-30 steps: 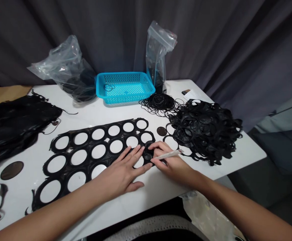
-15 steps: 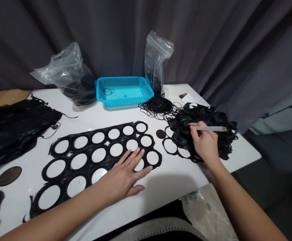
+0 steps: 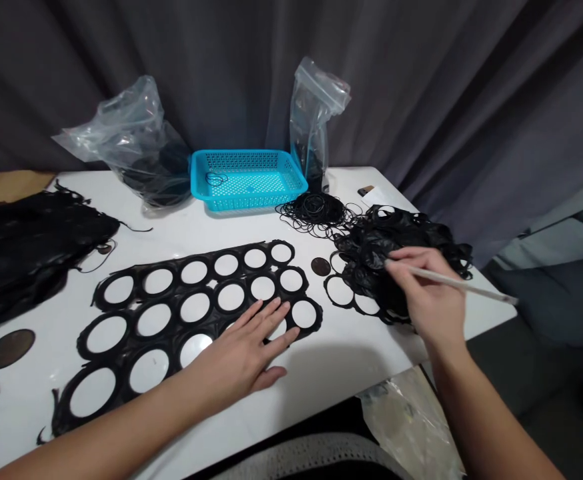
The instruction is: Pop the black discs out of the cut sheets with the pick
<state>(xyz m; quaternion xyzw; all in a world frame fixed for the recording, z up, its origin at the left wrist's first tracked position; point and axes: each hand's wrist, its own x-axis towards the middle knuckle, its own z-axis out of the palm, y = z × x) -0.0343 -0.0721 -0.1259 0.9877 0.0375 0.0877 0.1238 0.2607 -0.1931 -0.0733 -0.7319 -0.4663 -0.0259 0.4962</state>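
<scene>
A black rubber sheet (image 3: 171, 313) full of round cut-out holes lies flat on the white table (image 3: 341, 353). My left hand (image 3: 244, 353) rests open and flat on its near right corner, fingers spread over two holes. My right hand (image 3: 429, 300) is closed around a thin white stick-like tool (image 3: 454, 283), whose tip points at a heap of tangled black rubber scrap (image 3: 401, 253) on the right. A small dark disc (image 3: 320, 267) lies between the sheet and the heap.
A blue plastic basket (image 3: 246, 177) stands at the back, with clear plastic bags (image 3: 131, 150) (image 3: 314, 120) on either side. Thin black rings (image 3: 316, 212) are piled in front of it. More black rubber sheets (image 3: 26, 240) lie at the left, a dark disc (image 3: 9, 349) near them.
My right hand left the sheet's corner and moved right to the scrap heap, tool still in its grip. The last dark piece at that corner is gone. My left hand stayed.
</scene>
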